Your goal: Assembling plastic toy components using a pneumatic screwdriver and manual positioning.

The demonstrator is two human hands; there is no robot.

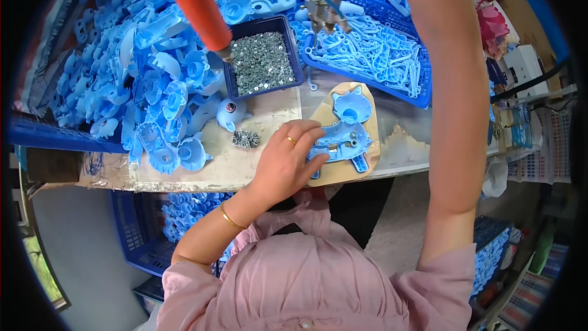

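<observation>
A light blue plastic toy shell (pixel 346 138), its hollow side up and its rounded end shaped like an animal head with ears, lies in a tan fixture board (pixel 327 176) at the table's front edge. My left hand (pixel 286 154) grips the shell's left side between thumb and fingers. Part of the shell is hidden under those fingers. On the right, my right arm (pixel 456 104) stretches far forward past the top edge, so its hand is out of the picture. Left of the board are a bundle of small metal pins or screws (pixel 245 140) and a blue animal-head piece (pixel 231 114).
A dark blue tray of small screws (pixel 263 64) stands beneath an orange power screwdriver (pixel 205 15). Metal machine parts (pixel 324 12) hang over a blue basket (pixel 373 76) of thin blue pieces. Blue shells (pixel 153 67) heap up at left. Below the table sits another basket (pixel 138 233).
</observation>
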